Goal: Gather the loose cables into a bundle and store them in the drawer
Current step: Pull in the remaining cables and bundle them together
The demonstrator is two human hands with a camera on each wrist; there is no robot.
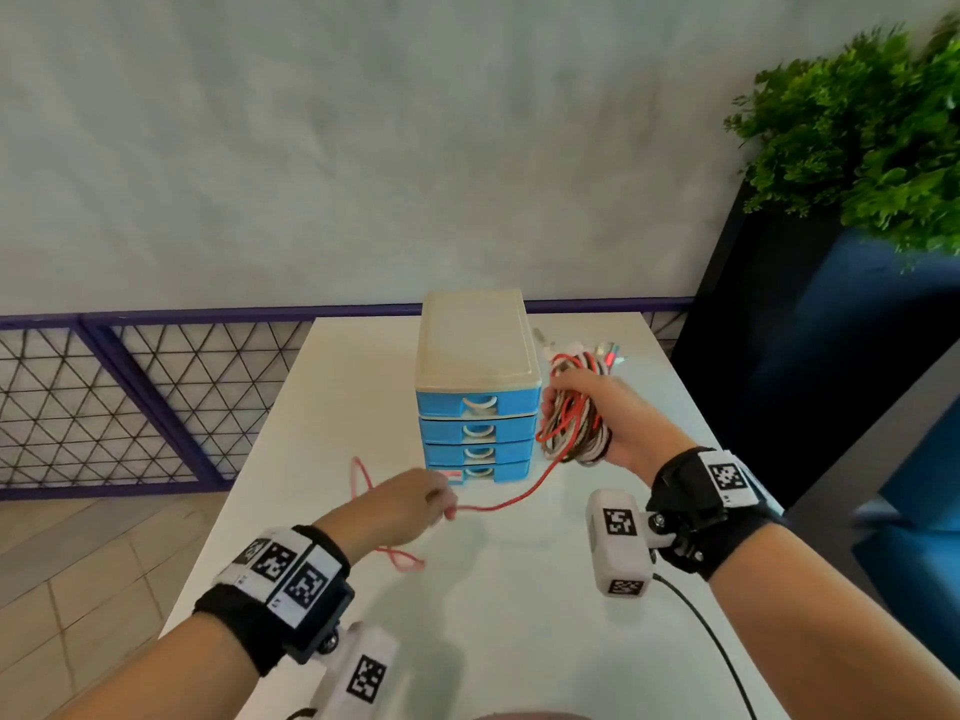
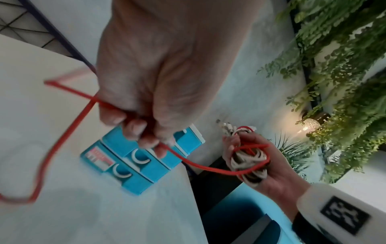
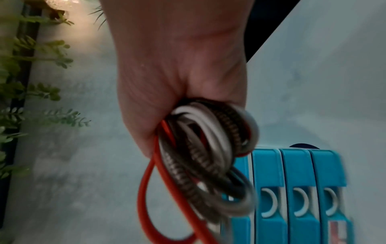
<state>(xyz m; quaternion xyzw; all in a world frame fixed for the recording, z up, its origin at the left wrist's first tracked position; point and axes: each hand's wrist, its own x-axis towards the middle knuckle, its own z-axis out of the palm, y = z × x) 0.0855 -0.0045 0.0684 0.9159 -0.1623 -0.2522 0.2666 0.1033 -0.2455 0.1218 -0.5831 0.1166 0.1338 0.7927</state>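
White table (image 1: 519,589) near a grey wall carries a blue drawer unit (image 1: 475,387), all drawers closed. Right hand (image 1: 618,418) grips the cable bundle (image 1: 574,428) just right of it; left hand (image 1: 400,506) pinches the red cable (image 1: 519,498) — its tail lies loose on the near-left table. Pulling too hard may loosen the coils, or the tail may snag.

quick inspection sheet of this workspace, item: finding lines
surface: white table, red cable lying slack across it
job's things: cable bundle of red, white and dark braided coils; drawer unit with four blue drawers, all closed
clutter: nothing seen
grippers: right hand grips the bundle beside the unit; left hand pinches the red cable
cables: red cable runs from the bundle through the left hand, its loose tail on the table; thin black wire from the wrist camera
surroundings: grey wall, purple mesh railing, green plant
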